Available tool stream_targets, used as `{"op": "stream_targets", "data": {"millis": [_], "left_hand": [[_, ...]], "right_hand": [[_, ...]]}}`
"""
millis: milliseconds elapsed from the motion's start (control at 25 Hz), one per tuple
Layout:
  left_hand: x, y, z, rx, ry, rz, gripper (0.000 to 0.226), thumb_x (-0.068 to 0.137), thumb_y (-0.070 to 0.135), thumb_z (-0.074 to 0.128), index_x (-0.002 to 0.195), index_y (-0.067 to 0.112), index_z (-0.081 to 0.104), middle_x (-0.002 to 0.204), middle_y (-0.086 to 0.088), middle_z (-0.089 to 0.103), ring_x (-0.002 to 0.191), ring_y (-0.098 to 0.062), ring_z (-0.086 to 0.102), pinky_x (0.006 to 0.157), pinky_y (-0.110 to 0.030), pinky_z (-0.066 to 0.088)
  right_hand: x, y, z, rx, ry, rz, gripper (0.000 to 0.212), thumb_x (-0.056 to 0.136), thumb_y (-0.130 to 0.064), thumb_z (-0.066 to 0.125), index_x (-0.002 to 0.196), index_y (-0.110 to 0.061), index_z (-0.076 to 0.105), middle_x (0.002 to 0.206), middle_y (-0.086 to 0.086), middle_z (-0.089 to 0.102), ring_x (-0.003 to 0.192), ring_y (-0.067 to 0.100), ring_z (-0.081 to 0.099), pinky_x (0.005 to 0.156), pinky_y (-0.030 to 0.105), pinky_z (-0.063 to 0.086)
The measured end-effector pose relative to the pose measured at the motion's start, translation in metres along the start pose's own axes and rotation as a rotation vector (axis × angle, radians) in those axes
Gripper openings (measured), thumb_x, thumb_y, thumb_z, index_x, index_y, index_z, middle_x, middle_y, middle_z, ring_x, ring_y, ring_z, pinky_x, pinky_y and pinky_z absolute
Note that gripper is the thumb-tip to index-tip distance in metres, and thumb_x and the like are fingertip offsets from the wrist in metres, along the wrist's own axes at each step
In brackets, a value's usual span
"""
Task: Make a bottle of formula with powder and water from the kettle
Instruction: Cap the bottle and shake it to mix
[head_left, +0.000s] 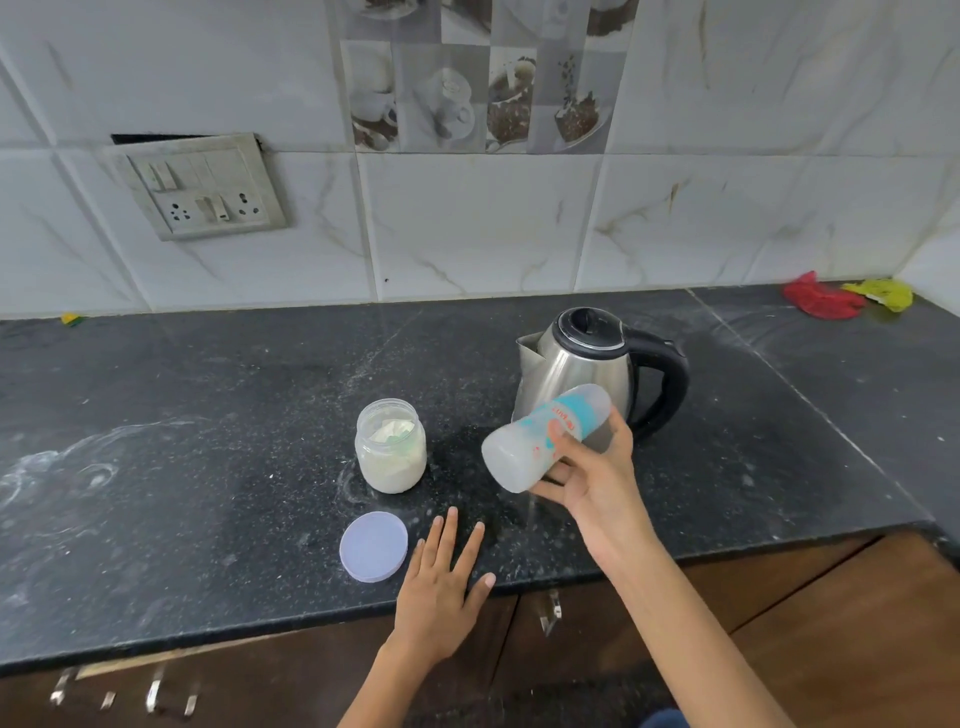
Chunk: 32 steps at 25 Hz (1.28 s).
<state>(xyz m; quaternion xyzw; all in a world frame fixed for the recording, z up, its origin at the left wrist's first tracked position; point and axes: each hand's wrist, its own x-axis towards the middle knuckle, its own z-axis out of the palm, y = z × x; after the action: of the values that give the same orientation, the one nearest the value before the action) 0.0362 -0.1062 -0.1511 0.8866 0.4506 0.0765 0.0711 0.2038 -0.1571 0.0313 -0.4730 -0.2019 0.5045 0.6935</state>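
Observation:
My right hand grips a clear baby bottle with blue and red print, tilted almost on its side above the counter, its wide end toward the lower left. Whitish contents sit in that lower end. Behind it stands a steel kettle with a black lid and handle, spout to the left. An open clear jar of pale powder stands left of the bottle. The jar's round pale lid lies flat nearer the counter edge. My left hand rests flat on the counter, fingers spread, just right of the lid.
The black speckled counter has white powder smears at the left. Red and yellow cloths lie at the back right corner. A switch and socket plate is on the tiled wall. Brown cabinet fronts with metal handles sit below the counter edge.

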Motion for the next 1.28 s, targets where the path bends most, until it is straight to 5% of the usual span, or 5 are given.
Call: {"op": "stream_targets", "data": {"millis": [720, 880, 1040, 1200, 1280], "left_hand": [[-0.001, -0.001, 0.004, -0.026, -0.024, 0.014, 0.059, 0.098, 0.056, 0.01, 0.138, 0.024, 0.039, 0.143, -0.002, 0.04, 0.134, -0.026, 0.04, 0.112, -0.03, 0.005], [0.001, -0.004, 0.006, 0.001, 0.022, 0.02, 0.059, 0.098, 0.056, 0.012, 0.146, 0.028, 0.031, 0.15, -0.003, 0.031, 0.146, -0.017, -0.007, 0.113, -0.028, -0.003], [0.001, -0.003, 0.002, -0.042, -0.018, 0.035, 0.058, 0.098, 0.056, 0.01, 0.143, 0.027, 0.032, 0.141, 0.003, 0.036, 0.141, -0.022, 0.03, 0.113, -0.027, -0.002], [0.003, -0.005, 0.007, -0.026, -0.019, 0.031, 0.058, 0.098, 0.057, 0.012, 0.147, 0.03, 0.026, 0.146, -0.006, 0.038, 0.147, -0.019, 0.003, 0.113, -0.029, -0.001], [0.002, -0.004, 0.006, -0.06, -0.027, 0.025, 0.058, 0.097, 0.057, 0.011, 0.144, 0.03, 0.03, 0.141, -0.008, 0.047, 0.138, -0.026, 0.032, 0.112, -0.032, 0.006]], "right_hand": [[-0.016, -0.003, 0.004, -0.09, -0.177, 0.051, 0.08, 0.071, -0.007, 0.074, 0.136, -0.035, 0.034, 0.111, 0.012, 0.071, 0.099, 0.033, 0.071, 0.072, 0.051, 0.061], [-0.002, -0.008, -0.001, 0.088, -0.027, -0.039, 0.07, 0.076, -0.015, 0.071, 0.137, -0.032, 0.04, 0.124, 0.012, 0.066, 0.1, 0.031, 0.071, 0.073, 0.048, 0.061], [-0.018, 0.002, 0.008, -0.099, -0.154, 0.059, 0.072, 0.072, -0.014, 0.075, 0.134, -0.036, 0.043, 0.113, 0.008, 0.073, 0.1, 0.033, 0.071, 0.073, 0.05, 0.06], [-0.002, -0.001, 0.004, 0.09, 0.009, 0.012, 0.075, 0.073, -0.021, 0.073, 0.139, -0.033, 0.04, 0.123, 0.011, 0.067, 0.101, 0.031, 0.071, 0.073, 0.049, 0.06], [-0.008, 0.002, 0.009, 0.032, -0.05, 0.073, 0.073, 0.075, -0.023, 0.073, 0.138, -0.036, 0.039, 0.121, 0.011, 0.067, 0.1, 0.031, 0.071, 0.072, 0.051, 0.06]]}}
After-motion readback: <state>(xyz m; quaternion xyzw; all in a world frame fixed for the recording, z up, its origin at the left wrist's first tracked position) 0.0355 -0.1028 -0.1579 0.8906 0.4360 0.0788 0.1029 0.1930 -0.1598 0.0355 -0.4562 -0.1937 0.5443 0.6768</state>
